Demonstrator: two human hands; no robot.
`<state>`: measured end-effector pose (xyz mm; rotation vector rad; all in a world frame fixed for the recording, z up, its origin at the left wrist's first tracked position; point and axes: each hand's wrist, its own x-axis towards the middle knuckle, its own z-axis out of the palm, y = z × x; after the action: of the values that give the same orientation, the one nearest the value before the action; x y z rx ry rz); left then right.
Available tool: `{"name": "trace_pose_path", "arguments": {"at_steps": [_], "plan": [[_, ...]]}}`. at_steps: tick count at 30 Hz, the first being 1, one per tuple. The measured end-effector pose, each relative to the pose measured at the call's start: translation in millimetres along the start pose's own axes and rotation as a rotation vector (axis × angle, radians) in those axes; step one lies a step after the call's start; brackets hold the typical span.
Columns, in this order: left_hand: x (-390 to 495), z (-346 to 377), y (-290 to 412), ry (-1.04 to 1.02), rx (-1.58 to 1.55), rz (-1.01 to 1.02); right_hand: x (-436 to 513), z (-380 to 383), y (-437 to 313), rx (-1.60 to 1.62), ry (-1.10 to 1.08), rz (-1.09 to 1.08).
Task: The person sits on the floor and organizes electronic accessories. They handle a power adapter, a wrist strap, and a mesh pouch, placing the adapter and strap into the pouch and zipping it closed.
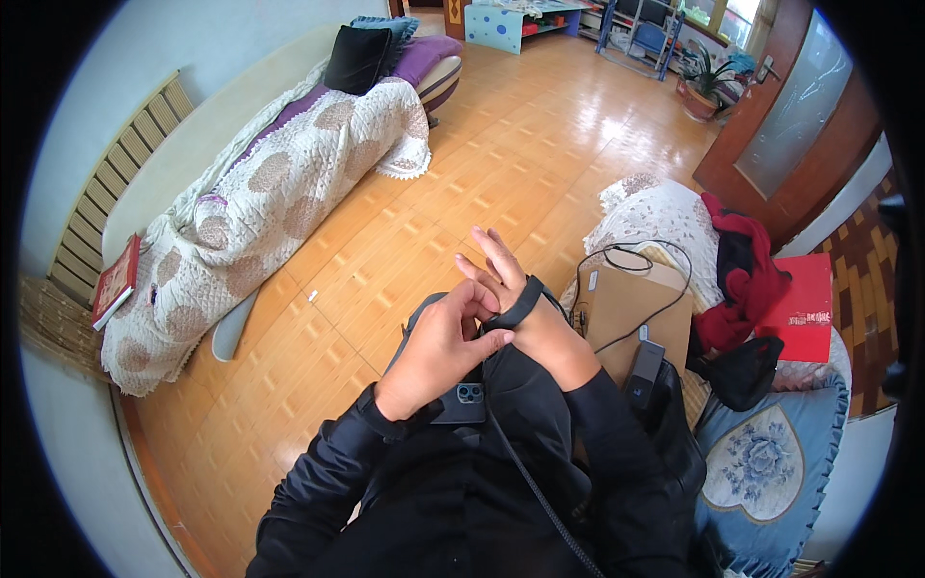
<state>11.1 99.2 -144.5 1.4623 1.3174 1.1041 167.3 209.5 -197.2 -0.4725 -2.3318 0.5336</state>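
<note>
A black strap [522, 303] runs around the palm of my right hand [553, 336], whose fingers are spread and hold nothing. The thumb and fingers of my left hand [433, 343] pinch the strap at its near side; the exact grip is partly hidden by the fingers. Below the hands, a dark phone [462, 410] with several camera lenses lies on my lap. A braided black cable [538, 480] passes down over my dark clothing beside it.
At right are a cardboard box [614, 307] with a thin black cable [668, 307], a dark power bank [645, 372], red and black cloth [744, 285], a red folder [798, 311] and a blue cushion [759, 455]. A quilt-covered sofa [289, 173] lines the left wall. An open door [795, 115] stands far right.
</note>
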Motion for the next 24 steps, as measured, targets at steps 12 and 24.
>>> {"name": "trace_pose_path", "arguments": {"at_steps": [12, 24], "plan": [[-11.5, 26.7, 10.7, 0.001, 0.126, 0.057, -6.2, 54.5, 25.4, -0.242, -0.232, -0.143], [-19.7, 42.8, -0.2, -0.037, -0.242, 0.094, 26.4, 19.3, 13.2, 1.349, 0.226, 0.384]]}}
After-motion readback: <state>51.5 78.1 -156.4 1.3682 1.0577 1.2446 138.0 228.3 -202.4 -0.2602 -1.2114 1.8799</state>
